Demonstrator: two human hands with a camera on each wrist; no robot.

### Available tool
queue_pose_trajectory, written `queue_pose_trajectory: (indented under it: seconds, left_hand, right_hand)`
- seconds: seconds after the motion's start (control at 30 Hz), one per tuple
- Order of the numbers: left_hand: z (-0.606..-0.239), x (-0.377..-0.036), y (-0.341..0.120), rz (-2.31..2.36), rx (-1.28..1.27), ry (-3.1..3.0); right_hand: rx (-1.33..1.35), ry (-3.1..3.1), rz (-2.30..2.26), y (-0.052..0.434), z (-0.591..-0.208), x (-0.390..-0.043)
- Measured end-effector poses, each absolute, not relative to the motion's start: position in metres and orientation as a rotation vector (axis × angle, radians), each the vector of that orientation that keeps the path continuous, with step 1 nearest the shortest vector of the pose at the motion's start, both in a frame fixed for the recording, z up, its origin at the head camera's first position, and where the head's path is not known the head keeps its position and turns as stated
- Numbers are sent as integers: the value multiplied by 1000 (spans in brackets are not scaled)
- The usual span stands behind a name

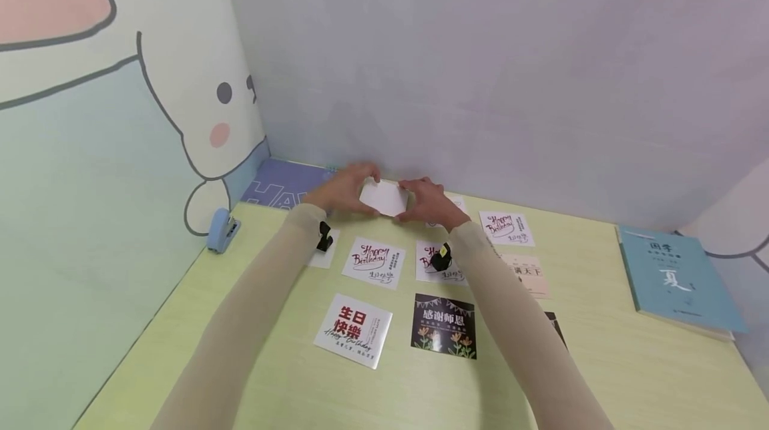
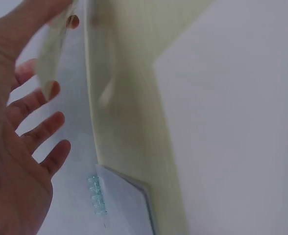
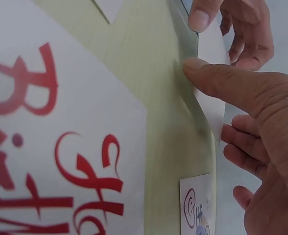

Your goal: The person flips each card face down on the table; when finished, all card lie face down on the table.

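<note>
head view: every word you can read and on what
"Happy Birthday": white rectangular paper cards with dark-red script
"生日快樂": white square card with bold red characters
"Happy Birthday": same card, black script
"感谢师恩": black square card with orange flowers
"满天下": pale pink card, partly hidden
"国学": blue rectangular paper book
"夏": same book
"HAV": flat purple-blue sheet, rest hidden
Smaller print: too small to read.

Soft light (wrist views dimmer)

Desk-like setting, room type unclear, yellow tabletop (image 1: 637,370), cartoon-printed wall (image 1: 108,176), blue stapler (image 1: 221,231), book (image 1: 679,276), greeting cards (image 1: 353,331)
</note>
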State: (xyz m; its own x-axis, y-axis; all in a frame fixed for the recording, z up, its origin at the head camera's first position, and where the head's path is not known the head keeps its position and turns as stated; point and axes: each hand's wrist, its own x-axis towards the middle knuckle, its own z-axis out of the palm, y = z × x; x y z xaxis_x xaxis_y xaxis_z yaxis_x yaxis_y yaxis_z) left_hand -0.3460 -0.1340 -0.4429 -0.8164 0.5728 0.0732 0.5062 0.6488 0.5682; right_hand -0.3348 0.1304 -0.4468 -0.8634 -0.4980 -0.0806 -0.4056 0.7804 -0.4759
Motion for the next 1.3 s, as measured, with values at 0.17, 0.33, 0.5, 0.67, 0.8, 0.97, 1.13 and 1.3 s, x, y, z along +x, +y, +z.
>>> queue_pose_trajectory:
  seconds: [0.17,0.33,0.5,0.67,0.8,0.97,1.13,1.3]
  left_hand:
    - [-448,-345,-133,666,788,2794]
    - [-448,-344,-132,611,765,2813]
    - [-446,-343,-130,598,746,2791]
    - [-447,-346,-126,574,773,2770]
    - [-448,-349,-118,600,836,2756]
    - [-444,-346,-100,646,904,2730]
    - [-440,-341,-77,591,969,2726]
    - [-436,-337,-59,560,994,2712]
  right_hand:
    - [-685,2779,-594,129,-453,-337]
    - [-663,2773,-589,128,-453,-338]
    - [-646,2768,-584,129,-452,-336]
    - [-612,2782,-605,139,-450,-332]
    - [-587,2781,-676,154,-446,-328]
    - [-583,2801,-683,180,-441,-326]
    - [-573,2806,-653,206,-442,-323]
    - [-491,2798,-650,224,-443,-317]
